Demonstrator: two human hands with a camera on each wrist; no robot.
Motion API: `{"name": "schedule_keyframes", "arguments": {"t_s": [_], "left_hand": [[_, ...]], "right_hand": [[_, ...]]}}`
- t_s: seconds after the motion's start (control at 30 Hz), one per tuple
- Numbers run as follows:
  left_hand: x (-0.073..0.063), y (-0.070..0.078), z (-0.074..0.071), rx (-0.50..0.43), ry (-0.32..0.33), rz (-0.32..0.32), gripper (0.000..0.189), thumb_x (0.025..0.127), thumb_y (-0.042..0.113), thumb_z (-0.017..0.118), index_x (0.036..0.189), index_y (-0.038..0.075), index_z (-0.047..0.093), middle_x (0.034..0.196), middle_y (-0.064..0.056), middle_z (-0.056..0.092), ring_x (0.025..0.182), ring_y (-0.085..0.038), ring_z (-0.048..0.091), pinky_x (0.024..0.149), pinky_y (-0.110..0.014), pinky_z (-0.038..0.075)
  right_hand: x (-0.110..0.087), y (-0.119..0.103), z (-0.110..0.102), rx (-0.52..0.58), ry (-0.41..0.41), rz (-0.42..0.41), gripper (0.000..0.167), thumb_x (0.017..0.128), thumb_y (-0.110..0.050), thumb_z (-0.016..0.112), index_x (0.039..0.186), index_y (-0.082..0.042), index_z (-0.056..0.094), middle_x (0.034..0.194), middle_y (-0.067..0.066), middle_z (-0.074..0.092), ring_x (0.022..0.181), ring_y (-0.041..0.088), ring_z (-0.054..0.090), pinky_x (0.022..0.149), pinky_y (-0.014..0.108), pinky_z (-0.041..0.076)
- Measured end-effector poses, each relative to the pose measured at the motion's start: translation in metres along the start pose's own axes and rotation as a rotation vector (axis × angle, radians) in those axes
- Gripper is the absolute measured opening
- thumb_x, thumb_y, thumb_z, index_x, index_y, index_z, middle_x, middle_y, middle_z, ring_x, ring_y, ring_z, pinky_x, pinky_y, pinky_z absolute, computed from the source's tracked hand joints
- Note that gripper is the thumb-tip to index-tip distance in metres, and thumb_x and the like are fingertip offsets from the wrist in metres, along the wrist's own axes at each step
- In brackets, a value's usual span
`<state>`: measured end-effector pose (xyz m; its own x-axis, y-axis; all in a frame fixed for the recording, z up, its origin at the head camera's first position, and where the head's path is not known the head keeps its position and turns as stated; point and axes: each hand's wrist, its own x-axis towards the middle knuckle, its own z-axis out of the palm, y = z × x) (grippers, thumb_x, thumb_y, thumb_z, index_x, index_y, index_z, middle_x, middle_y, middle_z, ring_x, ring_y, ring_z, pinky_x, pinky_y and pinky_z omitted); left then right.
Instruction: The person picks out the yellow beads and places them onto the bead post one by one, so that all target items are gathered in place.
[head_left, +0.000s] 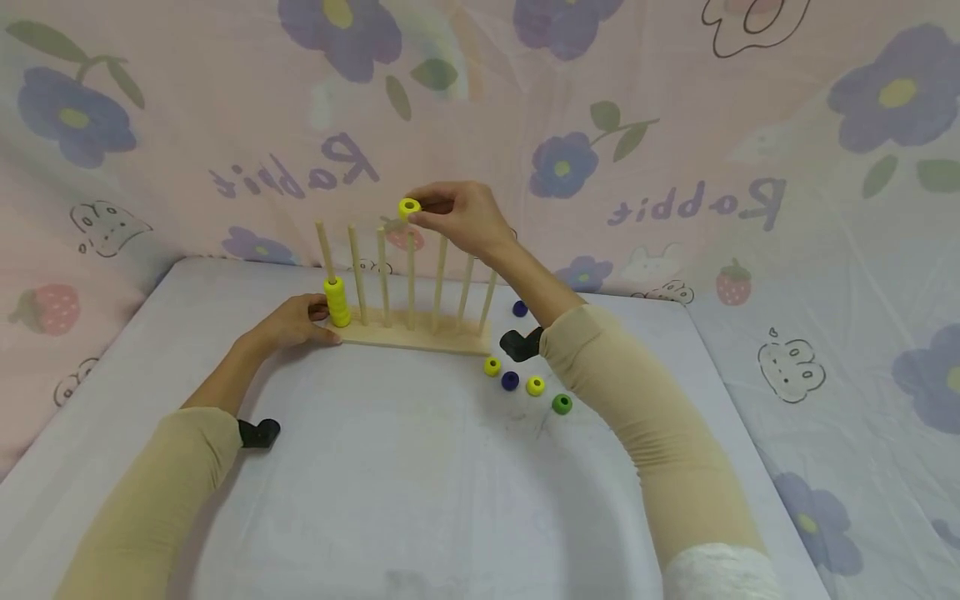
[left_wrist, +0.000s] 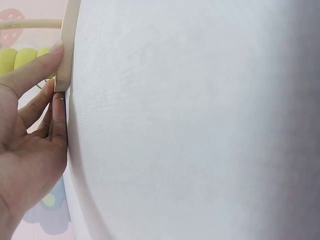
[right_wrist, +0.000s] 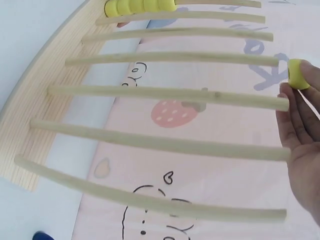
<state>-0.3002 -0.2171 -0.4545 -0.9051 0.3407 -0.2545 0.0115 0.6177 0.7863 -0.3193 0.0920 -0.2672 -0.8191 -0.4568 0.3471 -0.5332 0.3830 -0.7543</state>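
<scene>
In the upper middle of the head view, the right hand (head_left: 461, 217) pinches a glossy yellow round bead (head_left: 405, 215) between thumb and fingertips, its hole facing up, above the row of slim pale wooden pegs (head_left: 411, 275). The grip is small and high, so a slight slip or a knock against a peg tip could send the bead down among the pegs or rolling over the white cloth-covered table (head_left: 375, 500). Depth is hard to read here: I cannot tell whether the bead is right above the fourth peg or off to one side, and a misjudged drop would land the rim on the wood instead of the hole. At left of centre, the left hand (head_left: 296, 321) holds the end of the flat pale wooden base (head_left: 412, 340), thumb against its front edge and fingers round the end, next to the stack of yellow beads (head_left: 338, 307) on the leftmost peg. Should that hold slacken, a sideways push on a peg could skid the base. Right of centre, the loose yellow, dark blue and green beads (head_left: 562, 406) lie under and beside the right forearm; a low sweep of the black wrist mount (head_left: 517, 344) could scatter them.
</scene>
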Motion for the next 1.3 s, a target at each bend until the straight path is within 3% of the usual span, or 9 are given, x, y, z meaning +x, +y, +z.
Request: {"name": "schedule_keyframes", "arguments": {"t_s": [0.6, 0.97, 1.3], "left_hand": [[-0.001, 0.001, 0.002, -0.002, 0.002, 0.008, 0.091, 0.083, 0.017, 0.082, 0.15, -0.012, 0.026, 0.15, -0.031, 0.036, 0.138, -0.042, 0.038, 0.118, -0.051, 0.029], [-0.003, 0.004, 0.0, -0.003, 0.005, -0.012, 0.093, 0.084, 0.02, 0.082, 0.151, -0.01, 0.025, 0.151, -0.03, 0.036, 0.138, -0.041, 0.038, 0.117, -0.051, 0.029], [-0.004, 0.004, 0.0, -0.012, 0.003, -0.003, 0.091, 0.083, 0.02, 0.082, 0.151, -0.008, 0.028, 0.151, -0.029, 0.036, 0.139, -0.042, 0.038, 0.118, -0.052, 0.028]], "right_hand": [[0.022, -0.015, 0.028, 0.0, -0.063, 0.059, 0.029, 0.088, -0.02, 0.077, 0.115, -0.011, 0.075, 0.105, -0.001, 0.075, 0.091, 0.005, 0.07, 0.082, 0.017, 0.055], [0.035, -0.022, 0.046, -0.087, -0.114, 0.056, 0.031, 0.089, -0.023, 0.077, 0.119, -0.014, 0.074, 0.106, -0.004, 0.075, 0.091, 0.0, 0.069, 0.082, 0.013, 0.052], [0.044, -0.027, 0.059, -0.076, -0.151, 0.041, 0.029, 0.09, -0.021, 0.076, 0.117, -0.012, 0.074, 0.104, -0.004, 0.075, 0.09, -0.001, 0.068, 0.082, 0.012, 0.052]]}}
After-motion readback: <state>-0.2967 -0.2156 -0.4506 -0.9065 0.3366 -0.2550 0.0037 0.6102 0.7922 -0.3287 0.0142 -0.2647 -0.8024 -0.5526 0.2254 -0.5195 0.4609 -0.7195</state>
